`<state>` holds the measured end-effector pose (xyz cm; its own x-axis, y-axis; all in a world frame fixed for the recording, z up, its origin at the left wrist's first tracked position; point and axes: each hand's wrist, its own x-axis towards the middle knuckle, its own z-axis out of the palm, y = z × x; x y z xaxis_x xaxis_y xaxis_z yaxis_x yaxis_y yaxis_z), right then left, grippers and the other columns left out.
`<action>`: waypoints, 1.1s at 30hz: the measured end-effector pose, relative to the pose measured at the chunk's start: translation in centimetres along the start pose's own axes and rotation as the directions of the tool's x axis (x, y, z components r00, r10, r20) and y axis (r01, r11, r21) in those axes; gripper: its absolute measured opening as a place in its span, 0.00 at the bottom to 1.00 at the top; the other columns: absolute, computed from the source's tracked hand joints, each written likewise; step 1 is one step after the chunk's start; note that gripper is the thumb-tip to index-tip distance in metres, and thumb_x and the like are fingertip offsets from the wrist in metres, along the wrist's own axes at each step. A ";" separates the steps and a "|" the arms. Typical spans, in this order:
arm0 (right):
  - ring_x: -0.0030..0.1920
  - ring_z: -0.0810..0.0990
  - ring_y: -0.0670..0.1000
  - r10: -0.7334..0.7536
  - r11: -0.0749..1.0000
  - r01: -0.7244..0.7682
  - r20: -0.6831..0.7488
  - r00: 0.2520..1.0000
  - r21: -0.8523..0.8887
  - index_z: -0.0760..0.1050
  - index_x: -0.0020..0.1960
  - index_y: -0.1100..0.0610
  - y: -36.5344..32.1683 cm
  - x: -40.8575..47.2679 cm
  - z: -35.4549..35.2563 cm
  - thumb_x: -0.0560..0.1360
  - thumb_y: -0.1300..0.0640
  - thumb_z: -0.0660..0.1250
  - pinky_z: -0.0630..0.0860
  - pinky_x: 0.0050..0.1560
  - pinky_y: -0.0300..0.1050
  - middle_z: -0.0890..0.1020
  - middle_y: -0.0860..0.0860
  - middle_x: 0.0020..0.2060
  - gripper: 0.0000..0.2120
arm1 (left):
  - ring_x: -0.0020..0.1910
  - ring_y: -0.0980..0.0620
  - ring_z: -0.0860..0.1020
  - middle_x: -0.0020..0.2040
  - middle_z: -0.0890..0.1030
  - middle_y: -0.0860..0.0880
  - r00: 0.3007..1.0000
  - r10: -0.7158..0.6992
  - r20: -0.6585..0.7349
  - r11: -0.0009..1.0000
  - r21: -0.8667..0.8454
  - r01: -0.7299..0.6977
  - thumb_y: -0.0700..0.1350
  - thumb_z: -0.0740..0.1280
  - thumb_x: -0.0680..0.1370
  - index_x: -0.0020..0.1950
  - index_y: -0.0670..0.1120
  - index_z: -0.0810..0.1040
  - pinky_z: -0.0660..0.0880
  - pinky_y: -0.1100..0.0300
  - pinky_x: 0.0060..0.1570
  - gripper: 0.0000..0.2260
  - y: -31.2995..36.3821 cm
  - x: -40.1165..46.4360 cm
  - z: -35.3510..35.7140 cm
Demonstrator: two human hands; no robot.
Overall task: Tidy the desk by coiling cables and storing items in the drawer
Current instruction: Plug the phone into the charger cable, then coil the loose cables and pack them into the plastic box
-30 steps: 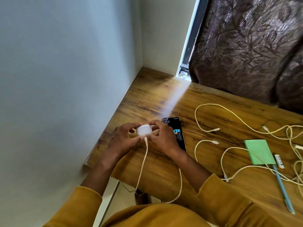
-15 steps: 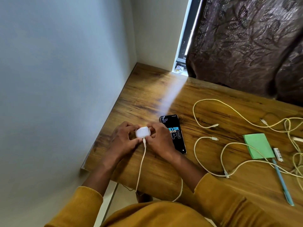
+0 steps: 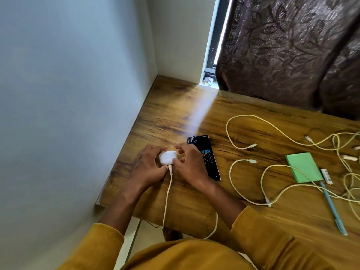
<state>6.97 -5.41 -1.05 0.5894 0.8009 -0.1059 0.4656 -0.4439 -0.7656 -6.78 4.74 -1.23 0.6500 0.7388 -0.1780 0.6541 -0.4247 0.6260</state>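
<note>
Glossy rounded case (image 3: 168, 157), both hands' grip, corded.

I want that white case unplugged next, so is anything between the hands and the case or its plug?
Nothing visible. The left hand already grips the white case, and the right hand has its fingers beside the cable plug. The phone lies behind the right hand.

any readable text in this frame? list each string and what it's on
"10:47", at the top of the phone screen.
"EVER", in blue on the phone screen; its start is hidden behind the right hand.
Two more rows of large letters below it on the screen: partly covered, not readable.
Small white stick beside the green notepad: dark marks, too small to read.
White earbud case: no text visible.
</note>
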 end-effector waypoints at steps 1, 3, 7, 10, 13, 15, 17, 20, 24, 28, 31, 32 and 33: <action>0.48 0.80 0.47 0.000 1.000 0.000 -0.010 1.000 0.002 0.79 0.67 0.55 0.0 0.0 -0.2 0.76 0.60 0.74 0.79 0.49 0.36 0.79 0.52 0.57 0.20 | 0.58 0.51 0.75 0.60 0.77 0.54 1.000 0.002 0.006 1.000 0.007 -0.002 0.49 0.76 0.70 0.70 0.57 0.77 0.79 0.50 0.57 0.28 0.2 0.0 0.0; 0.50 0.79 0.46 0.003 1.000 -0.003 -0.031 1.000 0.009 0.79 0.67 0.54 -0.1 -0.1 -0.6 0.76 0.59 0.74 0.80 0.49 0.37 0.79 0.51 0.56 0.19 | 0.60 0.51 0.73 0.62 0.77 0.53 1.000 0.014 0.009 1.000 0.010 -0.014 0.51 0.75 0.69 0.70 0.57 0.77 0.79 0.49 0.57 0.28 0.5 -0.1 0.0; 0.51 0.79 0.44 -0.006 1.000 0.007 -0.094 0.996 0.012 0.79 0.66 0.52 -0.2 -0.4 -1.8 0.77 0.57 0.73 0.79 0.49 0.37 0.80 0.49 0.55 0.18 | 0.63 0.50 0.74 0.64 0.77 0.52 0.998 0.060 -0.035 0.998 -0.002 -0.060 0.50 0.72 0.73 0.69 0.57 0.78 0.76 0.52 0.59 0.23 1.6 0.1 0.4; 0.48 0.80 0.45 0.008 0.999 -0.002 -0.142 0.990 0.042 0.79 0.66 0.51 -0.2 -0.7 -2.7 0.78 0.56 0.71 0.80 0.50 0.40 0.79 0.49 0.54 0.16 | 0.66 0.51 0.73 0.66 0.78 0.53 0.992 0.092 -0.085 0.995 -0.041 -0.096 0.47 0.71 0.77 0.68 0.55 0.79 0.71 0.55 0.60 0.19 2.7 0.2 0.6; 0.49 0.80 0.45 0.016 0.998 -0.005 -0.190 0.982 0.059 0.79 0.65 0.51 -0.2 -1.0 -3.5 0.79 0.55 0.71 0.83 0.51 0.46 0.79 0.48 0.54 0.14 | 0.67 0.53 0.74 0.66 0.79 0.53 0.983 0.159 -0.094 0.985 -0.052 -0.164 0.46 0.71 0.79 0.68 0.54 0.79 0.68 0.57 0.63 0.18 4.3 0.3 0.6; 0.51 0.80 0.45 0.031 0.997 -0.016 -0.221 0.975 0.071 0.80 0.65 0.51 -0.1 -1.4 -4.2 0.80 0.55 0.71 0.82 0.50 0.43 0.80 0.49 0.55 0.14 | 0.67 0.54 0.74 0.66 0.80 0.53 0.976 0.200 -0.087 0.976 -0.065 -0.206 0.45 0.71 0.79 0.68 0.53 0.80 0.69 0.57 0.64 0.17 5.4 0.5 0.6; 0.52 0.80 0.46 0.057 0.996 -0.036 -0.257 0.965 0.085 0.79 0.66 0.52 -0.1 -1.8 -4.9 0.80 0.55 0.71 0.80 0.49 0.39 0.80 0.49 0.56 0.15 | 0.67 0.53 0.75 0.66 0.81 0.53 0.969 0.234 -0.074 0.967 -0.090 -0.240 0.46 0.71 0.80 0.68 0.54 0.80 0.72 0.54 0.65 0.17 6.3 0.5 0.8; 0.53 0.81 0.48 0.102 0.991 -0.071 -0.308 0.946 0.111 0.79 0.67 0.51 0.2 -2.5 -5.9 0.80 0.54 0.70 0.81 0.52 0.43 0.81 0.49 0.57 0.16 | 0.66 0.53 0.76 0.66 0.80 0.53 0.962 0.270 -0.048 0.954 -0.118 -0.274 0.46 0.71 0.80 0.69 0.54 0.80 0.75 0.52 0.63 0.16 7.5 0.4 1.0; 0.52 0.81 0.47 0.157 0.984 -0.112 -0.367 0.917 0.141 0.79 0.67 0.50 1.0 -3.8 -7.2 0.80 0.53 0.69 0.81 0.53 0.44 0.82 0.47 0.55 0.15 | 0.64 0.52 0.77 0.66 0.80 0.53 0.947 0.321 0.014 0.935 -0.166 -0.315 0.44 0.70 0.81 0.68 0.54 0.80 0.78 0.47 0.61 0.16 8.6 0.3 1.4; 0.48 0.81 0.43 0.188 0.981 -0.145 -0.430 0.883 0.129 0.79 0.67 0.51 1.5 -5.2 -9.0 0.80 0.52 0.69 0.76 0.46 0.37 0.82 0.45 0.53 0.16 | 0.62 0.51 0.78 0.65 0.80 0.52 0.925 0.378 0.041 0.911 -0.195 -0.364 0.42 0.70 0.81 0.67 0.53 0.81 0.79 0.49 0.61 0.15 10.0 0.0 2.0; 0.47 0.80 0.41 0.208 0.977 -0.160 -0.462 0.862 0.140 0.79 0.68 0.51 2.1 -6.5 -10.5 0.80 0.52 0.69 0.77 0.45 0.37 0.82 0.45 0.53 0.17 | 0.63 0.49 0.78 0.65 0.80 0.51 0.905 0.419 0.070 0.899 -0.176 -0.402 0.42 0.70 0.80 0.68 0.53 0.81 0.78 0.48 0.62 0.16 11.7 -0.4 2.7; 0.47 0.80 0.41 0.212 0.976 -0.162 -0.468 0.858 0.144 0.79 0.68 0.51 2.4 -7.0 -11.0 0.80 0.52 0.69 0.78 0.45 0.37 0.81 0.45 0.53 0.17 | 0.63 0.48 0.78 0.65 0.80 0.50 0.899 0.432 0.077 0.894 -0.166 -0.416 0.42 0.70 0.80 0.68 0.52 0.81 0.78 0.47 0.63 0.16 12.3 -0.4 2.9; 0.48 0.80 0.41 0.216 0.975 -0.166 -0.475 0.853 0.145 0.79 0.68 0.50 2.7 -7.3 -11.4 0.80 0.52 0.69 0.78 0.46 0.38 0.81 0.45 0.53 0.17 | 0.64 0.48 0.78 0.65 0.81 0.50 0.894 0.441 0.081 0.891 -0.163 -0.425 0.41 0.70 0.80 0.67 0.51 0.81 0.77 0.47 0.63 0.17 12.8 -0.5 3.1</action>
<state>11.43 -17.05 4.91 0.9168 0.3967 0.0453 0.2602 -0.5077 -0.8213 2.50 -2.73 4.50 0.9009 0.4304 0.0554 0.2435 -0.6069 0.7566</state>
